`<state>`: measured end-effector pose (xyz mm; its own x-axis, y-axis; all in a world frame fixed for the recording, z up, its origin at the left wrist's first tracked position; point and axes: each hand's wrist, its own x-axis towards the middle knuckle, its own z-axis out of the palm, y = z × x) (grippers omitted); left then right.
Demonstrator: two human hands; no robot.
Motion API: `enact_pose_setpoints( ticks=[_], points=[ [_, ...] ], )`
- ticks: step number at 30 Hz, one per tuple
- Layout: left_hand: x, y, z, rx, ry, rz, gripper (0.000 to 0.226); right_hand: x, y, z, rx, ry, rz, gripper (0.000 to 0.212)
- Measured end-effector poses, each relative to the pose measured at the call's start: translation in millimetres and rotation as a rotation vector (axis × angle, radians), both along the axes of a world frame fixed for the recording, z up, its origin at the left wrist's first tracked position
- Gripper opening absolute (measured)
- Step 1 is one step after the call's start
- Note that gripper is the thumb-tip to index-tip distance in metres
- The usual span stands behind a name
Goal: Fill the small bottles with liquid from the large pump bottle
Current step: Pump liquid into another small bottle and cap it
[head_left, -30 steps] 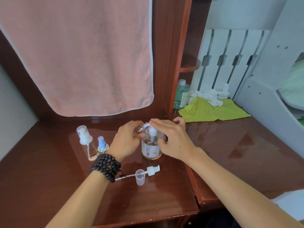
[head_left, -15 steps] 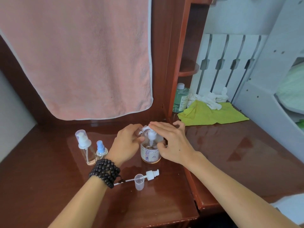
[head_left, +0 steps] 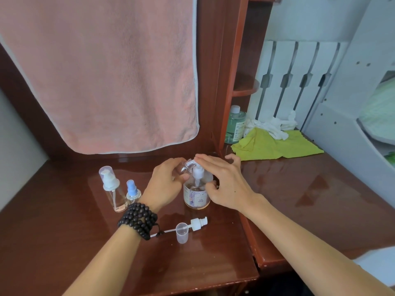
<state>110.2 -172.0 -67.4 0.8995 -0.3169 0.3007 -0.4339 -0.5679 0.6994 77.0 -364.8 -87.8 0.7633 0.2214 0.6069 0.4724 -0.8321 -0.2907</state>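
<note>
The large pump bottle [head_left: 196, 195], clear with a labelled front and pinkish liquid, stands on the wooden desk [head_left: 64, 242]. My right hand [head_left: 224, 184] lies over its white pump head [head_left: 197, 170], fingers straight on top and thumb against the bottle. My left hand [head_left: 165, 183] grips a small clear bottle [head_left: 186, 165], tilted with its threaded neck at the pump's spout. That bottle's white pump top with dip tube [head_left: 197, 223] and clear cap [head_left: 182, 232] lie on the desk in front. Two capped small bottles stand to the left: a tall one [head_left: 112, 189] and a short blue-topped one [head_left: 132, 192].
A pink towel [head_left: 102, 71] hangs behind the desk. To the right, a lower desk holds a green bottle [head_left: 235, 124], a yellow-green cloth [head_left: 275, 146] and a white rag [head_left: 271, 126]. A wooden shelf post [head_left: 230, 71] divides the two surfaces. White furniture [head_left: 352, 103] stands at the right.
Both hands stay at the pump bottle with the small bottle at the spout. The camera view shifted slightly; nothing else visibly moved.
</note>
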Motion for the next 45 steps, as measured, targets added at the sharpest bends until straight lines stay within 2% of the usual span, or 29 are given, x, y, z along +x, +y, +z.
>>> enact_pose_setpoints(
  ticks=[4,9,18,26,31,38,45],
  points=[
    [1,0,6,0.008,-0.030,0.001,0.031,-2,-1,0,-0.004,-0.031,0.010,0.074],
    [1,-2,-3,0.034,0.009,0.006,0.028,0,0,-2,0.042,0.010,-0.023,0.066],
    [-1,1,7,0.008,-0.036,-0.003,0.030,-3,0,2,-0.005,-0.022,0.022,0.070],
    [-3,-2,-2,0.010,0.010,0.008,0.034,-1,0,1,0.044,0.045,-0.014,0.068],
    [-3,1,6,0.006,-0.027,0.000,0.031,-3,0,2,-0.009,-0.026,0.016,0.072],
    [-4,-1,-4,0.001,0.032,0.003,0.033,-2,-1,0,0.049,0.054,-0.015,0.066],
    [0,1,8,0.030,-0.066,0.001,0.028,-4,1,3,0.010,-0.022,0.023,0.073]
  ],
)
